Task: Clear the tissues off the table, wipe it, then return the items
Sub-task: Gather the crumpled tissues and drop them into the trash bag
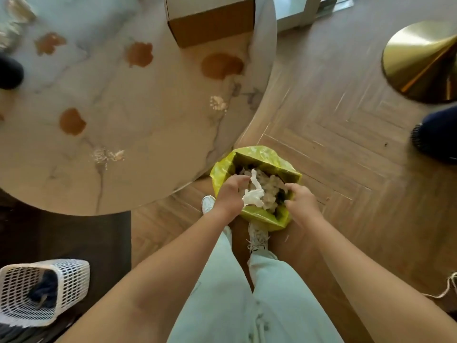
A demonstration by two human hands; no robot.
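Pinching a white tissue [252,194], the left hand [228,194] holds it over the yellow-lined bin [257,154] beside the table [138,95]. Curled fingers of the right hand [300,201] grip the bin's near rim. No readable writing shows anywhere.

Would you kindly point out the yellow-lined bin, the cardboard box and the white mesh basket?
yellow-lined bin [223,162]: head view, on the yellow liner at its left rim.
cardboard box [212,28]: head view, on its brown side face.
white mesh basket [71,280]: head view, on its lattice wall.
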